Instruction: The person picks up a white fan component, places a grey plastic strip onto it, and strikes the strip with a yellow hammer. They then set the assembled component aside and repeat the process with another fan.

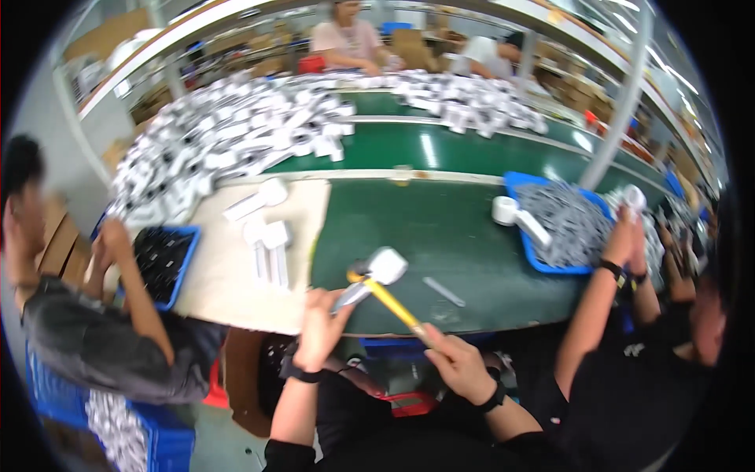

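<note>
Yellow runs along the handle of a hammer, and the right hand has its grip closed around the lower end of it. The left hand grips the narrow grey end of a white part, whose rounded block sits over the near side of the desk. The hammer's head overlaps the narrow end in view — whether they touch, I cannot tell.

The likeliest trouble, as I judge it, is a glancing blow: the left thumb and fingers are close to the hammer's head, and a slip off the narrow end could catch them. A part held at a slant might also twist or crack if struck off-centre.

The desk is green and smooth, with a loose grey strip just right of the part. To the left, a cream sheet carries more white pieces; blue trays of black bits and grey strips flank the spot. Beyond, a big white heap spreads out — and co-workers sit on both sides, with others across, under metal shelving
</note>
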Tool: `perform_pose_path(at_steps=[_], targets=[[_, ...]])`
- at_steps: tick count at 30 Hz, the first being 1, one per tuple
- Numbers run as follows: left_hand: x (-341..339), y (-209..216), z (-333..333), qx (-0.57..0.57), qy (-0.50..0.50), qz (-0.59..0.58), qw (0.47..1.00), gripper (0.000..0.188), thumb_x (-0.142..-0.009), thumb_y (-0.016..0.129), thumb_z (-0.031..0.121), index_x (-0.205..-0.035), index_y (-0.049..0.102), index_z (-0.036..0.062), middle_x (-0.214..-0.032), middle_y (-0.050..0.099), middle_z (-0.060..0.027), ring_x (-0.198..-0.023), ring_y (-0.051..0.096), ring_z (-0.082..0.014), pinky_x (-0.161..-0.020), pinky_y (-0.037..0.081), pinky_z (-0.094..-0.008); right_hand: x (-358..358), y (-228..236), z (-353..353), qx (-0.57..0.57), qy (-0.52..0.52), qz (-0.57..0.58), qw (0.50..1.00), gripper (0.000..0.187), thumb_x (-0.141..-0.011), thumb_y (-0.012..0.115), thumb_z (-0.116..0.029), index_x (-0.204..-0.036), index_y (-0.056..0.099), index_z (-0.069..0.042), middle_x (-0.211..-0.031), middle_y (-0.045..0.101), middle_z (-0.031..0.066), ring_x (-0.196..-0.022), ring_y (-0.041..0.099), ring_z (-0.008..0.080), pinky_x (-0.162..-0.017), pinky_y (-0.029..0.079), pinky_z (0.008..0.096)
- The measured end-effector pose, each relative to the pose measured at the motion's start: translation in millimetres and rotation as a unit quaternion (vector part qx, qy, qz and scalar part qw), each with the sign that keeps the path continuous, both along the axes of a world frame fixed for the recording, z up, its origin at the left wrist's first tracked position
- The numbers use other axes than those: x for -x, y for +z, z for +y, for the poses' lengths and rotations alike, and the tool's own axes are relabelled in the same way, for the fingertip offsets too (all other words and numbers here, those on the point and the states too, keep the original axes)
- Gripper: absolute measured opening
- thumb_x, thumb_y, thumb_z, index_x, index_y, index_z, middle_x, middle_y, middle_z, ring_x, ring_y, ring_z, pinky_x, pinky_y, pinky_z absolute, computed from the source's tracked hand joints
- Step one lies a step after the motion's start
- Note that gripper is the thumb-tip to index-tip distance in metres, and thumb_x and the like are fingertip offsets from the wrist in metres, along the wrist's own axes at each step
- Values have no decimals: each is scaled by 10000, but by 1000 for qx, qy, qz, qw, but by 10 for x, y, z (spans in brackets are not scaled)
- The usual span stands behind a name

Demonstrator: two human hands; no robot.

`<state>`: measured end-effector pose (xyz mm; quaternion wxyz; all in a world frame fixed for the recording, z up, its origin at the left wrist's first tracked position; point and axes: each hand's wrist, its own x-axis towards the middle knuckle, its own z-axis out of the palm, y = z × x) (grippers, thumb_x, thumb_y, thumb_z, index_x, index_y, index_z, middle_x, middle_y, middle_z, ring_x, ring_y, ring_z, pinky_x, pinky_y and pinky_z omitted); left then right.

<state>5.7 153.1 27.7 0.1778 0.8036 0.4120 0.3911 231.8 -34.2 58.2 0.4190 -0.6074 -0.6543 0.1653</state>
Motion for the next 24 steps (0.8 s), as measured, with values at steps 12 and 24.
perform_pose_path(at_steps=[12,24], targets=[[45,-115,42,6,19,-98,995,254,-773,807,111,-998,719,32,-831,612,-136,-853,583,-331,-796,476,-418,27,177,79,10,34,-61,998,511,-872,672,2,-1371,561,-6,-747,526,113,-646,538,218,-628,443,302],[61,-129,71,42,1,-113,993,262,-777,818,136,-990,719,21,-876,626,-133,-863,597,-319,-778,480,-404,65,316,16,48,17,-80,996,495,-894,669,-57,-1379,575,-99,-804,596,151,-699,619,337,-633,495,387]])
